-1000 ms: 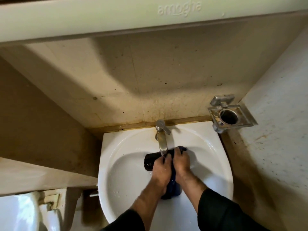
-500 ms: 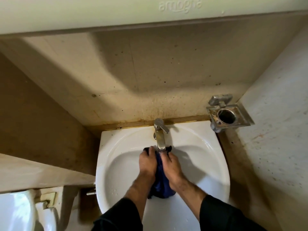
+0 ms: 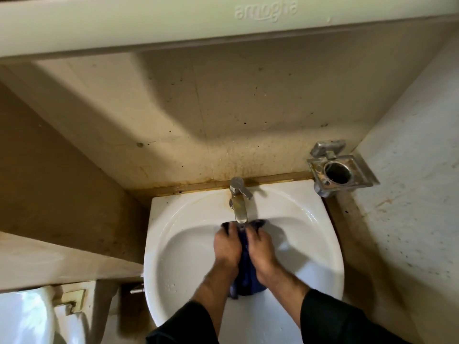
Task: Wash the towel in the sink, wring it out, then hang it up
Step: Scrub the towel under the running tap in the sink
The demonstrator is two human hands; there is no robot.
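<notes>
A dark blue towel lies bunched in the white sink, right under the spout of the steel tap. My left hand and my right hand press side by side on the towel, fingers curled over its far end. The wet cloth shows between my palms and hangs out below my wrists. Whether water runs from the tap I cannot tell.
A square metal holder with a round hole sticks out of the right wall beside the sink. A cabinet underside overhangs above. A white toilet cistern stands at lower left. Stained walls close in on three sides.
My two hands have shifted on the towel, from the right hand ahead to both level under the spout. The towel's left end, spread out a second ago, is now gathered between my hands.
</notes>
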